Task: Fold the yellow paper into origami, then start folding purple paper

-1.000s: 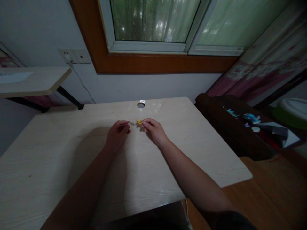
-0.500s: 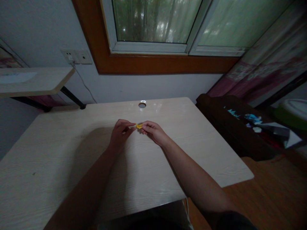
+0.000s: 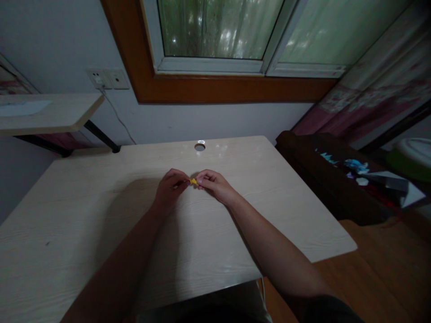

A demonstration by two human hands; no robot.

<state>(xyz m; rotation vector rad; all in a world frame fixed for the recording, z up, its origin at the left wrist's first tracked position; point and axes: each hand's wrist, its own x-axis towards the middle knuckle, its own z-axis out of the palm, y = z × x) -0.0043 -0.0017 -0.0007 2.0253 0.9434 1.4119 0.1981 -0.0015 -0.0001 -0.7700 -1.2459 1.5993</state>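
Between my two hands is a small yellow piece (image 3: 193,181), perhaps folded paper; its exact kind is too small to make out. My left hand (image 3: 171,185) pinches its left end between thumb and fingertips. On the other side, my right hand (image 3: 214,185) grips the right end, thumb on top, hiding part of it. Both hands are just over the pale wooden desk (image 3: 222,242), near its middle.
A round cable hole (image 3: 200,147) lies near the desk's back edge. At the left, a raised shelf (image 3: 67,114) stands on black legs. A dark cabinet (image 3: 303,170) with paper scraps sits right of the desk. A cord (image 3: 117,117) hangs from the wall socket.
The left thumb and fingers have closed nearer together on the yellow piece. It has shifted slightly down and left, and less of it shows. The right hand has hardly moved.
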